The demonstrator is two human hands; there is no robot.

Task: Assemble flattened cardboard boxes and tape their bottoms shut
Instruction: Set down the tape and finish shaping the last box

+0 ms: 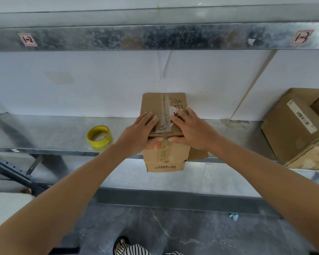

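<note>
Two hands press down on a small cardboard box (164, 161) that stands on a metal shelf (44, 133), its near part hanging over the shelf's front edge toward 6 o'clock. The left hand (141, 130) lies flat on the left top flap, fingers (147, 117) straight and together, thumb laid along the near top edge. The right hand (191, 129) mirrors it on the right flap, fingers straight and slightly spread, thumb on the same edge; the two thumbs nearly meet at the middle seam. Neither hand grips anything.

A strip of old brown tape (164, 109) runs along the seam between the hands, with black handwriting beside it at 1 o'clock. Red print shows on the box's front face.

At 9 o'clock from the box, well apart, a yellow roll of tape (99, 137) lies flat on the shelf. At 3 o'clock sit larger cardboard boxes (291, 133), one bearing a white barcode label. Below, at 6 o'clock, are a grey stone floor (182, 229) and striped trousers (134, 250).
</note>
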